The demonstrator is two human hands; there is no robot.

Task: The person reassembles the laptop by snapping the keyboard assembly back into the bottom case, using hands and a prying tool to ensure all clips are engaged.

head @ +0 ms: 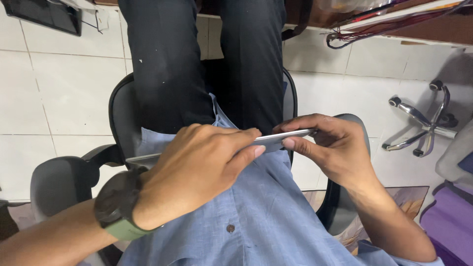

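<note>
silver metal, thin and flat, is what both hands share: a slim silver slab [276, 139], seen edge-on, lies across the person's lap above the blue shirt [256, 212]. whether it is a phone or a small tablet cannot be told from this angle. the left hand [197, 170] covers most of it from above, its grip closed over the slab with the fingertips [253, 148] curled down onto the near edge; a strip of the slab's left end shows below the wrist. a black watch with a green strap [120, 207] sits on that wrist. the right hand [330, 148] has its grip pinched on the slab's right end, thumb beneath and fingers on top, so the two hands meet near the middle, fingertips just beside each other.

the person sits in a black office chair [123, 113] with a grey armrest [59, 184] on the left side. dark trousers [167, 64] run up towards the top of the view. white floor tiles [64, 88] lie all around. the chrome base of another chair [423, 123] stands well apart to the right, and something purple [451, 221] shows at the lower right corner.
</note>
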